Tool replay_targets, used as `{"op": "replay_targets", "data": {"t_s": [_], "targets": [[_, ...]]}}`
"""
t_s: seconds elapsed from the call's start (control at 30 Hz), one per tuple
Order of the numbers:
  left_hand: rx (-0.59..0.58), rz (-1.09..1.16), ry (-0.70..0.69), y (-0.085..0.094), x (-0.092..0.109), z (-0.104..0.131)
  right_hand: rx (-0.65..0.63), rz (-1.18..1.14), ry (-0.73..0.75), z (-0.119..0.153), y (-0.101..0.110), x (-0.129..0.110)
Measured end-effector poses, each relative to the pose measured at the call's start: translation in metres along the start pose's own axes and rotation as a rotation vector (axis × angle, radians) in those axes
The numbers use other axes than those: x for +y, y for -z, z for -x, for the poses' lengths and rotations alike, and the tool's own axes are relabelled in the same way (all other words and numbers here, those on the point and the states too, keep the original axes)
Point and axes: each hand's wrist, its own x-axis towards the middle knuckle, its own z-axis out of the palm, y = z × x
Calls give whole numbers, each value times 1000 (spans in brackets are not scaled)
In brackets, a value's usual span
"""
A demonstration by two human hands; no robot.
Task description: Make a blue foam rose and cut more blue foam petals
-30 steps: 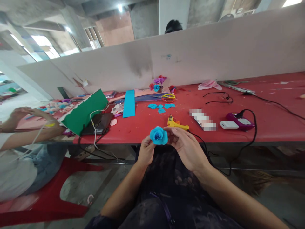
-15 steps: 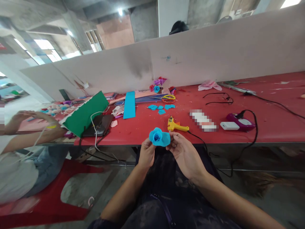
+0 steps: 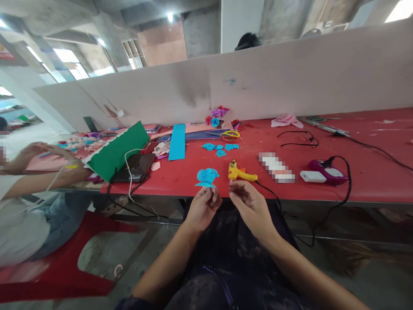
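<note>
A blue paper flower (image 3: 207, 175) is held upright just beyond the table's front edge, its base pinched between the thumb and fingers of my left hand (image 3: 204, 206). The petals face up and spread sideways. My right hand (image 3: 251, 206) is to the right of the flower and apart from it, fingers curled loosely and thumb separated, with nothing visible in it. Just beyond its fingertips lies a yellow glue gun (image 3: 241, 173) on the red table. Farther back are several cut blue petals (image 3: 220, 153).
A blue paper strip (image 3: 177, 142), yellow-handled scissors (image 3: 231, 134) and small paper flowers (image 3: 215, 122) lie toward the partition (image 3: 145, 90). Eyeglasses (image 3: 298, 138) and a purple power socket (image 3: 329, 172) are right. A green board (image 3: 119, 150) and another person's arm (image 3: 48, 181) are left.
My right hand has come away from the flower. My left hand has tilted the flower upright and shifted it slightly left, so its side now shows.
</note>
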Motion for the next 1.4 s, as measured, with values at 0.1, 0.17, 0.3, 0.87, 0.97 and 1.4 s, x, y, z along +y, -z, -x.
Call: {"op": "replay_targets", "data": {"t_s": [0.1,0.17,0.3,0.87,0.97,1.4], "targets": [[0,37,36,0,2,0,29,248,124,0,6,5],[17,19,46,3,1,-2,37,428,188,-3,13,12],[71,-10,46,11,-1,-6,15,829,292,-24,31,35],[155,-130,-7,40,21,-22,-218,1356,-108,-100,37,62],[138,-270,-33,40,23,-23,-87,1178,-129,-98,45,56],[-10,-1021,141,37,53,-52,-135,55,-68,-39,59,-8]]}}
